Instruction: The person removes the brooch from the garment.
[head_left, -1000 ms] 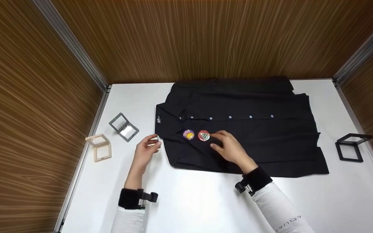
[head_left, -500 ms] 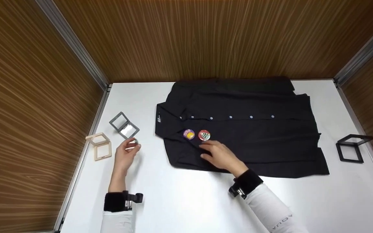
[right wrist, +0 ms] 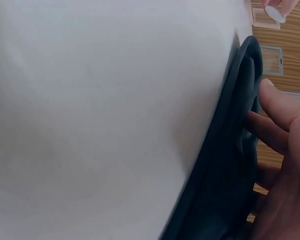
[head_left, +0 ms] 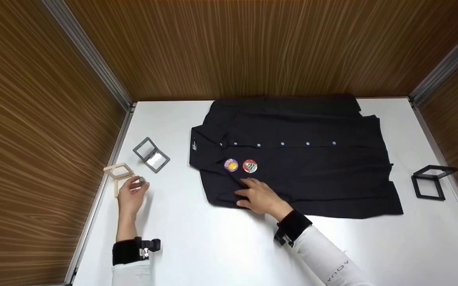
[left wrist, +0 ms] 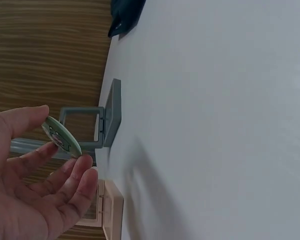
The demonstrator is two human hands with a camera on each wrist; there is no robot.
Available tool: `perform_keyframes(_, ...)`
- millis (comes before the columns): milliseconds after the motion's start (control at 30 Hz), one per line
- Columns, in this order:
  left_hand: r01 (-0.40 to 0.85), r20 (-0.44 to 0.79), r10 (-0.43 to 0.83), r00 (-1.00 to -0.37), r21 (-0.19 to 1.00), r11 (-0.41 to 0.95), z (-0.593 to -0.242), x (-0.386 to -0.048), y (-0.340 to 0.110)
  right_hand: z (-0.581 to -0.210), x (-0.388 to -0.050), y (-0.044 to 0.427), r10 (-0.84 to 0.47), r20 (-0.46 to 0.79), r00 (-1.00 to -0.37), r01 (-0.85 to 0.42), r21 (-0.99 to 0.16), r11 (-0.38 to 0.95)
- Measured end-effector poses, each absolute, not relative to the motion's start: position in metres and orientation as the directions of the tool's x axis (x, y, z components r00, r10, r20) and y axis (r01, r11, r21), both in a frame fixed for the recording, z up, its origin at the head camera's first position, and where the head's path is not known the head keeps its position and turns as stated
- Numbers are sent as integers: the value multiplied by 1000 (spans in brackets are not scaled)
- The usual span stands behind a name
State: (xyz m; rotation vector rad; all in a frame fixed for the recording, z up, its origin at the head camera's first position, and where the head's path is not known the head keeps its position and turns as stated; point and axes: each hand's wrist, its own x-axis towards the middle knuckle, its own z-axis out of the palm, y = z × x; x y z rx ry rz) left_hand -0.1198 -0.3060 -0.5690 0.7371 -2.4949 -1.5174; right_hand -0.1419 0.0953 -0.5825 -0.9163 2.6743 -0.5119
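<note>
The plain black cloth shirt point(head_left: 312, 171) has pale round buttons point(head_left: 282, 143). Its round purple badge point(head_left: 231, 165) is patterned in yellow; at that badge's three o'clock, the round red badge point(head_left: 249, 166) is patterned in white and green. Toward the shirt's nine o'clock: grey square frame point(head_left: 152, 154), beige square frame point(left wrist: 114, 210), pale-green round badge point(left wrist: 61, 136).

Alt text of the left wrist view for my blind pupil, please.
A left hand pinches a green badge, seen at a slant. Behind it, an open grey frame and a partly hidden beige frame rest on a white table.
</note>
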Motion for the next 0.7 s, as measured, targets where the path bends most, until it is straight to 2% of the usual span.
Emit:
perform_keyframes(367,-435,-138,-521,-842,744,507,-563,-117,-338,-582,-139,97,-654,-167,-738,-569,-368,736)
perform_keyframes(700,-525,-154,-563,-812,615,589,-564,-126,-358,-584,-139,99,-684,-115,-720,-635,-287,717)
